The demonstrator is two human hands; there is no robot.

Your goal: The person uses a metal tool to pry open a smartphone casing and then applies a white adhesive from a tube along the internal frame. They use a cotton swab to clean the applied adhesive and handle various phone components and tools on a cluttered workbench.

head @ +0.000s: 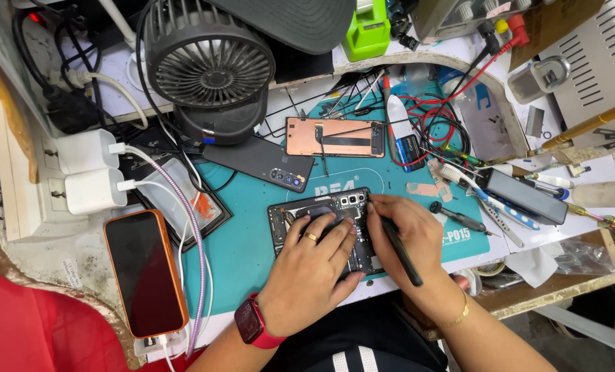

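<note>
1. The left hand (311, 265) lay flat, grip released, pressing the opened phone (324, 231) onto the teal mat (245, 241) to steady it.
2. The right hand (407, 231) kept its grip clenched on a black tool (400, 251), tip at the phone's far right edge.
3. The removed back cover (259, 162) and copper-coloured panel (335, 136) lay farther off, clear of the hands.
</note>
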